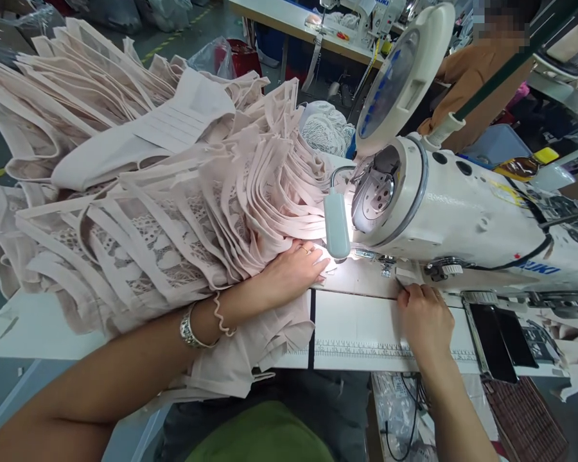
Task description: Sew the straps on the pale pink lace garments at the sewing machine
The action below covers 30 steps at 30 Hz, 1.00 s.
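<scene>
Pale pink garment pieces with lace (164, 250) are heaped over the left of the white sewing table (356, 321). My left hand (298, 269) lies at the heap's right edge, beside the lit needle area, its fingers pressed together on a small piece of pale fabric (330, 262). My right hand (426, 317) rests on the table below the arm of the white sewing machine (462, 205), its fingers curled in. Whatever its fingertips touch is hidden. A small lamp (336, 224) hangs beside the machine head.
A printed ruler strip (366, 350) runs along the table's front edge. Behind the machine stand a round magnifier-like cover (399, 77) and white lace (327, 128). A person in brown (486, 77) sits at the back right. Black trays (501, 340) are at the right.
</scene>
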Motion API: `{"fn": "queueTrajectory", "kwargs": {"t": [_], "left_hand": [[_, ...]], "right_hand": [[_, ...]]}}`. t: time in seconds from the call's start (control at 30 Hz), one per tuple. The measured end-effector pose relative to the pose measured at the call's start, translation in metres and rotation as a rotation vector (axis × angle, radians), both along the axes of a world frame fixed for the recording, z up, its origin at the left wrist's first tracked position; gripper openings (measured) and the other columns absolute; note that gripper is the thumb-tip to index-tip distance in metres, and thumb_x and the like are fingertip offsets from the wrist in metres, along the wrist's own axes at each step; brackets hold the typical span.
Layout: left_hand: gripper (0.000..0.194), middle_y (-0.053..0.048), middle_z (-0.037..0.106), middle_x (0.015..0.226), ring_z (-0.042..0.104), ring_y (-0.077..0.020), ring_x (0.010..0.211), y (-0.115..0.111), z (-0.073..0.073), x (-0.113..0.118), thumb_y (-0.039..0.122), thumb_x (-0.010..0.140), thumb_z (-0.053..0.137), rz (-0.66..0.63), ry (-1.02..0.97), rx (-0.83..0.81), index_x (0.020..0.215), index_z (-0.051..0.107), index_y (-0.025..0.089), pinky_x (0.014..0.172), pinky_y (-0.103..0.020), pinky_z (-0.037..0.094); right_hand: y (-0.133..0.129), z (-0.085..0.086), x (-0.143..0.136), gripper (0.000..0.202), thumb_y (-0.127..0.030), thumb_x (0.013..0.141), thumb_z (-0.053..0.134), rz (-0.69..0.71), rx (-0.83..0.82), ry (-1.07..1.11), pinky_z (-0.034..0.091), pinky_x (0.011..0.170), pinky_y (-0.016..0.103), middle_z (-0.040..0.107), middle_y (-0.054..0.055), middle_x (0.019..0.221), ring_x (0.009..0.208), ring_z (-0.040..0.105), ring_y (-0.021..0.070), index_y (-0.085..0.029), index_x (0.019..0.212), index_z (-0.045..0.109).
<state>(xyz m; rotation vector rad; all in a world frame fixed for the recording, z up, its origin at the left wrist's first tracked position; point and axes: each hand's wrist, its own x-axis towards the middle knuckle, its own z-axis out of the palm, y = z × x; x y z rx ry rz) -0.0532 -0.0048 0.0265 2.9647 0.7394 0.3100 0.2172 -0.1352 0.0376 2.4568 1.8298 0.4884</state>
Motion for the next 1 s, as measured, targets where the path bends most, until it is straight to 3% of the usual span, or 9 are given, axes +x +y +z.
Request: {"fn": "queueTrajectory", "kwargs": {"t": [0.1, 0.17, 0.27, 0.4, 0.73, 0.9, 1.0], "left_hand": [[0.019, -0.007, 0.063, 0.097, 0.056, -0.0265, 0.103, 0.0, -0.002, 0.001, 0.033, 0.099, 0.055, -0.003, 0.01, 0.017, 0.107, 0.059, 0.016, 0.089, -0.038, 0.037], [0.019, -0.007, 0.062, 0.097, 0.056, -0.0266, 0.103, 0.0, -0.001, 0.0, 0.032, 0.1, 0.054, -0.004, 0.012, 0.017, 0.108, 0.059, 0.016, 0.089, -0.038, 0.037], [0.019, -0.007, 0.063, 0.096, 0.056, -0.0265, 0.102, -0.001, 0.002, 0.0, 0.031, 0.099, 0.055, 0.002, 0.019, 0.0, 0.111, 0.06, 0.016, 0.087, -0.037, 0.037], [0.019, -0.008, 0.063, 0.097, 0.055, -0.0264, 0.1, -0.001, 0.002, -0.001, 0.031, 0.099, 0.056, 0.004, 0.016, -0.01, 0.11, 0.06, 0.016, 0.086, -0.037, 0.037], [0.022, -0.008, 0.062, 0.099, 0.055, -0.0257, 0.101, 0.0, 0.0, -0.002, 0.032, 0.1, 0.054, -0.014, 0.02, -0.008, 0.113, 0.06, 0.016, 0.089, -0.038, 0.038], [0.021, -0.008, 0.062, 0.102, 0.055, -0.026, 0.102, 0.0, 0.0, -0.001, 0.031, 0.1, 0.054, -0.015, 0.017, -0.027, 0.115, 0.06, 0.016, 0.089, -0.038, 0.038], [0.021, -0.008, 0.062, 0.103, 0.055, -0.0261, 0.103, 0.0, -0.002, -0.001, 0.03, 0.1, 0.054, -0.008, 0.0, -0.008, 0.114, 0.06, 0.016, 0.09, -0.038, 0.037]], "right_hand": [[0.013, -0.005, -0.016, 0.035, -0.023, 0.095, 0.031, 0.027, 0.035, 0.113, 0.041, 0.062, 0.032, 0.066, 0.013, 0.078, 0.072, 0.061, 0.0242, -0.012, 0.099, 0.064], [0.028, -0.004, -0.038, 0.036, -0.022, 0.096, 0.03, 0.017, -0.092, 0.222, 0.039, 0.059, 0.029, 0.068, 0.009, 0.075, 0.064, 0.06, 0.0211, -0.014, 0.108, 0.063], [0.051, 0.003, -0.073, 0.04, -0.033, 0.099, 0.034, -0.005, -0.251, 0.255, 0.043, 0.067, 0.031, 0.073, 0.01, 0.092, 0.075, 0.065, 0.0232, -0.018, 0.125, 0.06], [0.071, 0.012, -0.097, 0.041, -0.037, 0.101, 0.033, -0.02, -0.341, 0.283, 0.045, 0.079, 0.035, 0.072, 0.013, 0.107, 0.092, 0.067, 0.0263, -0.019, 0.117, 0.066], [0.082, 0.012, -0.102, 0.039, -0.03, 0.099, 0.036, 0.065, -0.331, 0.265, 0.045, 0.077, 0.035, 0.073, 0.014, 0.091, 0.084, 0.066, 0.0264, -0.017, 0.097, 0.074], [0.083, 0.003, -0.098, 0.039, -0.023, 0.098, 0.034, 0.078, -0.321, 0.26, 0.047, 0.075, 0.035, 0.073, 0.012, 0.089, 0.081, 0.065, 0.0255, -0.02, 0.099, 0.073], [0.075, -0.003, -0.082, 0.039, -0.023, 0.098, 0.033, 0.077, -0.23, 0.219, 0.048, 0.076, 0.037, 0.072, 0.014, 0.087, 0.081, 0.066, 0.026, -0.018, 0.105, 0.071]]}}
